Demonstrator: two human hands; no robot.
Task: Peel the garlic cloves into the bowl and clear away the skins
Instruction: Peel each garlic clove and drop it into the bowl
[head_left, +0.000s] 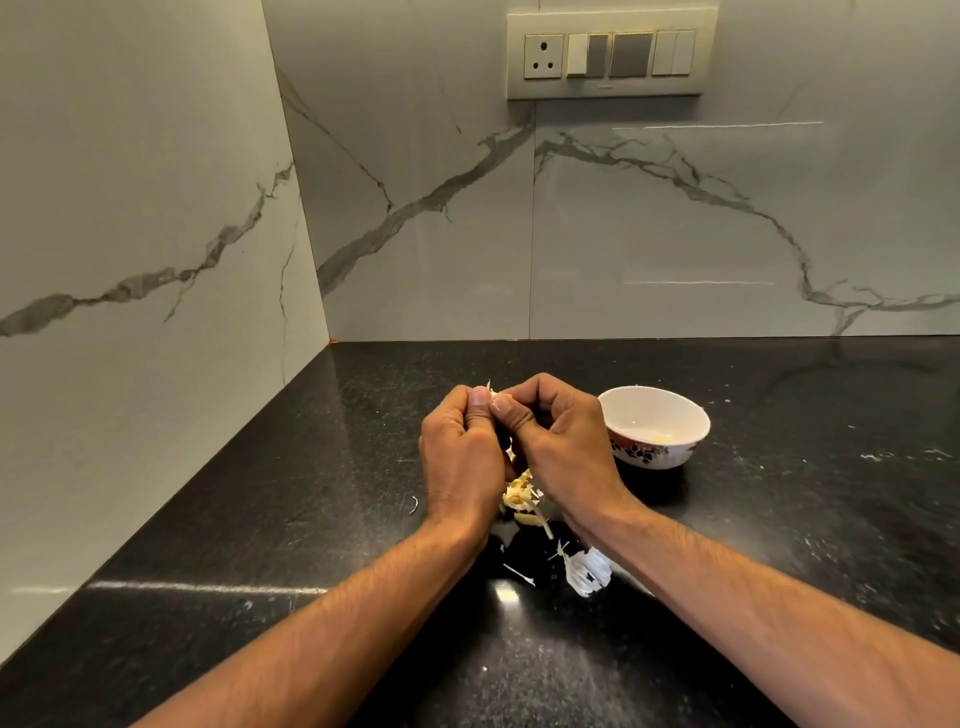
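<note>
Pinching a garlic clove (493, 401) between both thumbs and forefingers, raised above the counter (779, 519) at the meeting point of the two hands. Mostly hidden by the fingers, with only a pale papery tip showing at the top, so long axis probably upright but hard to confirm. Left hand (460, 457) curled round the clove from the left, thumbnail pressed against the skin; right hand (558, 447) curled round it from the right, forefinger hooked over the top. Both equally near the clove, touching each other at the thumbs.

Sitting just beside the right hand, to its right and slightly farther back: a white bowl (653, 427) with a dark floral band near the base, upright, with a small yellowish bit inside. Likely a short sideways carry to the right for a peeled clove, the right hand being the nearer one.

Lying below the hands on the counter: a small heap of garlic pieces and skins (522, 496), then thin slivers and a crumpled white papery skin (587, 571) nearer the camera, between the forearms. All still to be cleared.

Mounted on the marble-patterned wall (675, 234) behind: a switch plate with socket (610, 54). No readable brand, label or writing anywhere.
</note>
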